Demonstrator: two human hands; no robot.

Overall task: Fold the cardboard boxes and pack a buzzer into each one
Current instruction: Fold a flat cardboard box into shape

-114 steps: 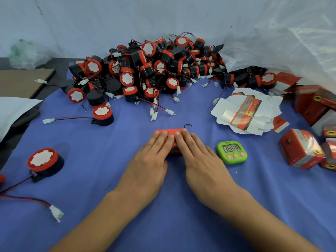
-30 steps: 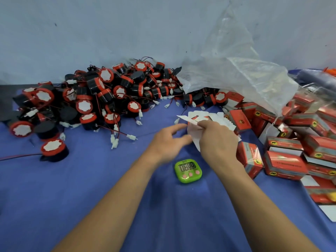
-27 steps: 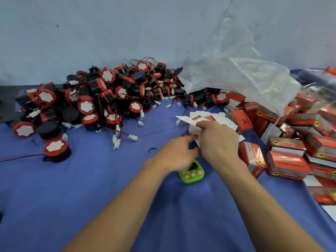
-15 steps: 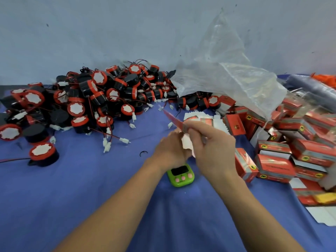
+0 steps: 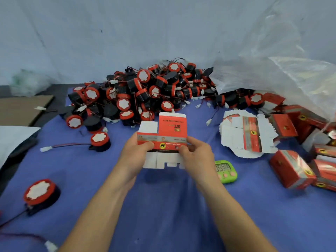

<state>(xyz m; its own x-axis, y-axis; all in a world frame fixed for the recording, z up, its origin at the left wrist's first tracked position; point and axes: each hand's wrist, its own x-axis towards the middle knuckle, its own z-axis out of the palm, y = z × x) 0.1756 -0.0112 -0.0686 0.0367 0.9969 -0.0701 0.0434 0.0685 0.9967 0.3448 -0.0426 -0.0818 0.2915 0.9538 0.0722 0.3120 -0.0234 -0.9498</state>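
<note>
Gripping a flat red-and-white printed cardboard box blank [image 5: 167, 135] by its middle band, both hands closed on it. Left hand [image 5: 135, 154] at the left edge, thumb on the printed face, fingers curled behind. Right hand [image 5: 197, 155] at the right edge, thumb and forefinger pinching the same band. Blank held upright and unfolded above the blue cloth table cover [image 5: 163, 224], red lid flap up, white tabbed flaps down, lettering on the lid flap upside down.

Just right of the right wrist, on the cloth: small green digital timer [image 5: 226, 171] with pink buttons. Farther right: fanned stack of flat white box blanks [image 5: 234, 140], one red printed strip showing on top. Along the right edge: jumble of assembled red boxes [image 5: 291, 171], the back ones partly under a crumpled clear plastic bag [image 5: 281, 73].

Behind the held blank, against the pale wall: large heap of round black buzzers [image 5: 145, 91] with red rims, white centres and thin leads ending in white plugs. Apart from the heap, to the left: one loose buzzer [image 5: 100, 140] near the left hand, another buzzer [image 5: 40, 192] at the near left. Far left: brown cardboard sheet [image 5: 20, 110].
</note>
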